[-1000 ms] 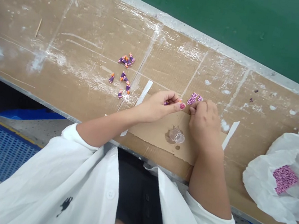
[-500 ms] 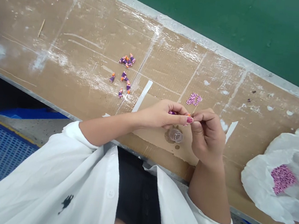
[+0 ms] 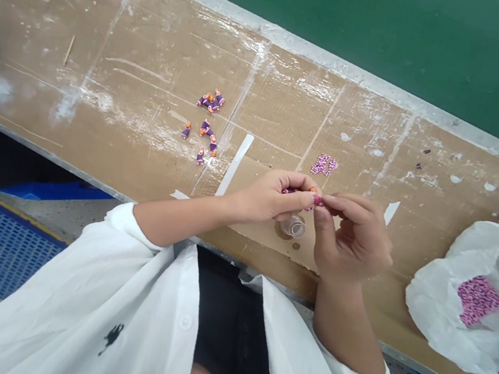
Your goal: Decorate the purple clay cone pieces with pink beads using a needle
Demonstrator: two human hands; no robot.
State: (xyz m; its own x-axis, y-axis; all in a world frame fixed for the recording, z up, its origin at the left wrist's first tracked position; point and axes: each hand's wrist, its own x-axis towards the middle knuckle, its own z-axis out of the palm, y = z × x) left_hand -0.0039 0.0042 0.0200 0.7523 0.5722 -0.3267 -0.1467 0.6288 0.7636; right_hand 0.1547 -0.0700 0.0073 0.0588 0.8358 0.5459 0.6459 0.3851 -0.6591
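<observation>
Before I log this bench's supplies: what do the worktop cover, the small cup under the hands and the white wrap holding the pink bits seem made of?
Worktop cover: corrugated cardboard, matte brown, with ribbing lines and whitish smears. Small cup: clear and glossy, probably plastic; glass is possible. White wrap: thin, crinkled and translucent, so tissue paper or soft film; its pink bits are too small to judge.

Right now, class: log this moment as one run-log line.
left hand: pinches purple piece | right hand: fingertips meet it | clear cup: below | pink beads: beyond

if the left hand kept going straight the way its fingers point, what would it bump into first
The left hand points rightward at the right hand; their fingertips already meet around a small purple piece, so it would press into the right hand first.
</observation>
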